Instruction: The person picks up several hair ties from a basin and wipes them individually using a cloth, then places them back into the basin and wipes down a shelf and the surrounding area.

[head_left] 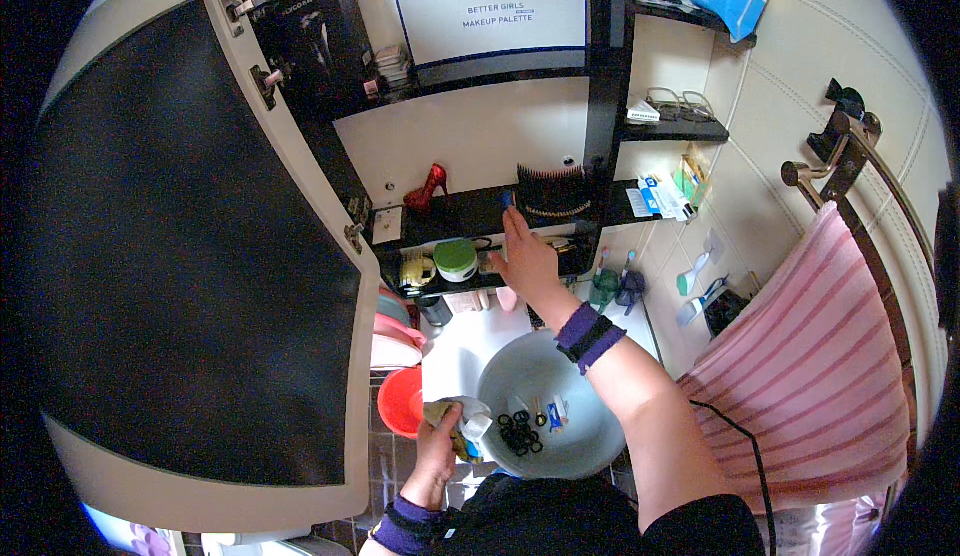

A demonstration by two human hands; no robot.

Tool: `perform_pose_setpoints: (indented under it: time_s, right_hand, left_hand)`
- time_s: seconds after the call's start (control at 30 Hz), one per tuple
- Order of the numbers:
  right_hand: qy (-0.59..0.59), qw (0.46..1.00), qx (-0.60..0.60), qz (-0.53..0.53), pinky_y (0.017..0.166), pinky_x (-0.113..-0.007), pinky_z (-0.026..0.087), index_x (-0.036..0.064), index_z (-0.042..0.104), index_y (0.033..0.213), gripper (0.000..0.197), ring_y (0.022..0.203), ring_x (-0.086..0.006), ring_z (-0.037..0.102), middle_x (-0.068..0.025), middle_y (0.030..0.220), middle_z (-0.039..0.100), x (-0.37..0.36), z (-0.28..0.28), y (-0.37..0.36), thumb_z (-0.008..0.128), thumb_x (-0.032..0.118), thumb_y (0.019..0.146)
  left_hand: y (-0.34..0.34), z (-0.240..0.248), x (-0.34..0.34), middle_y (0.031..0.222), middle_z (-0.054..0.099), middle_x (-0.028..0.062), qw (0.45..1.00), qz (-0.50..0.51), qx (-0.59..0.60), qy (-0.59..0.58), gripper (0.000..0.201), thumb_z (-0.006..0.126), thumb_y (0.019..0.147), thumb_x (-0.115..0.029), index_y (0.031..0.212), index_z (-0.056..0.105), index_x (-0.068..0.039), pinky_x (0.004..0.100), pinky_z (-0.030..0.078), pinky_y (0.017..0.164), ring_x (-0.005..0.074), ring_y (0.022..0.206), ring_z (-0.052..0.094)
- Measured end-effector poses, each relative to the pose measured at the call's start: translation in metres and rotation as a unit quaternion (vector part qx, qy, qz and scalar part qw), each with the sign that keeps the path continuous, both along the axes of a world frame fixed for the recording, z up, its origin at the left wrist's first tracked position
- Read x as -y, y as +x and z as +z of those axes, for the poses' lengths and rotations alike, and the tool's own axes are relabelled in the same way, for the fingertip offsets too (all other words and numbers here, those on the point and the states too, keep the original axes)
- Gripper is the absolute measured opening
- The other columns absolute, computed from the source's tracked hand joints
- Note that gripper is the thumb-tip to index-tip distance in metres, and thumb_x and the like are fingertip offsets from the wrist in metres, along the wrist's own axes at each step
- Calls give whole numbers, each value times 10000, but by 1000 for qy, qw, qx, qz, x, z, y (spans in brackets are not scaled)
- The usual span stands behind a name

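- Head view, from above: the right hand (528, 264) is pointing up toward a black shelf (470, 213), its fingers fairly straight and close together.
- Its fingertips are meeting a small blue item (507, 199) just left of a dark wide-toothed comb (553, 191); whether they are gripping it, I cannot tell.
- The left hand (436, 448) is closing around a crumpled brownish cloth (463, 447), with a white piece (478, 423) showing beside it, near the rim of a basin.
- That pale blue-grey basin (530, 368) is sitting below the shelves, holding black hair ties (520, 436) and a few small items.
- A red bowl (402, 401) is standing left of the basin.
- A red high-heeled shoe ornament (428, 188) is resting left of the comb; a green-lidded tub (456, 259) is sitting lower down, left of the right hand.
- A pink striped towel (810, 356) is hanging at right.
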State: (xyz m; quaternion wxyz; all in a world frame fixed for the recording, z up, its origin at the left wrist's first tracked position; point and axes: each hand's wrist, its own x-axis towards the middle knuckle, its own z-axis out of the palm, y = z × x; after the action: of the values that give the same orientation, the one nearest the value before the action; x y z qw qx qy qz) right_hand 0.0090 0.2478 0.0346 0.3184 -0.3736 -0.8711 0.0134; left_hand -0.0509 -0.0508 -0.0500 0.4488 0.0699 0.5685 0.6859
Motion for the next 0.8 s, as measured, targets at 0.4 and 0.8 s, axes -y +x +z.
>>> perform_pose_setpoints:
  time_s: [0.4,0.8]
  right_hand:
    - [-19,1000,0,24,693,-386,522,12,314,1359,707,850,-320,623,-89,1434,318,-24,-6,0,618,296,786]
    - [-180,968,-62,162,706,-408,502,108,556,1131,314,840,-301,613,-114,947,633,25,-78,32,558,217,836]
  left_hand:
    - [2,16,8,1001,613,48,999,37,-14,-1,289,633,851,-135,1100,549,-14,293,473,781,156,906,589]
    - [-3,-9,9,981,632,48,999,23,-13,-30,227,630,856,-118,1047,585,-5,274,471,761,139,874,594]
